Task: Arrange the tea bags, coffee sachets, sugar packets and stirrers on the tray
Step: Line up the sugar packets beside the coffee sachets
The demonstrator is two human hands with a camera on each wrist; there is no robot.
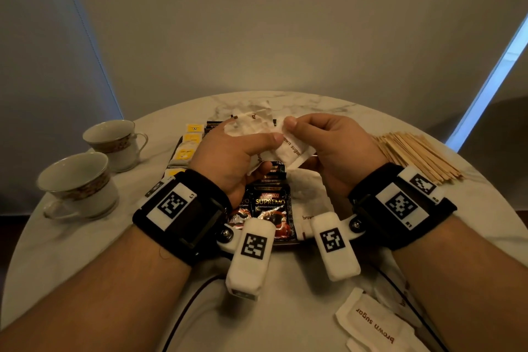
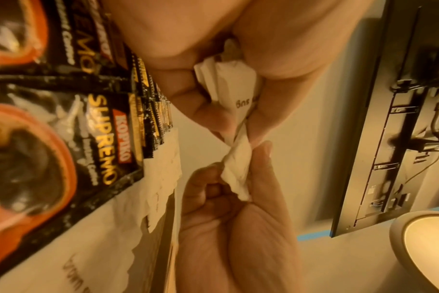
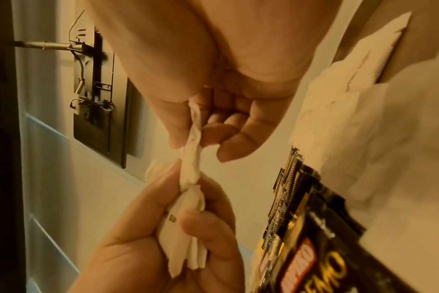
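Above the tray point(image 1: 177, 148), my left hand point(image 1: 268, 151) grips a small stack of white brown sugar packets point(image 1: 291, 151), thumb on top. My right hand point(image 1: 285, 134) pinches the top packet of that stack between thumb and fingertip. The left wrist view shows the stack point(image 2: 228, 85) in the left hand point(image 2: 238, 119) and a twisted packet point(image 2: 238, 172) pinched by the right hand point(image 2: 238, 164). The right wrist view shows the same pinch point(image 3: 196, 142). Black coffee sachets point(image 1: 268, 208) and yellow tea bags point(image 1: 188, 151) lie on the tray. Wooden stirrers point(image 1: 414, 154) are piled on the table at the right.
Two teacups point(image 1: 77, 183) point(image 1: 114, 140) stand at the table's left. More sugar packets point(image 1: 308, 197) lie on the tray's right part, and loose ones point(image 1: 371, 320) lie near the front right edge. A dark cable point(image 1: 185, 308) runs across the round marble table point(image 1: 85, 251).
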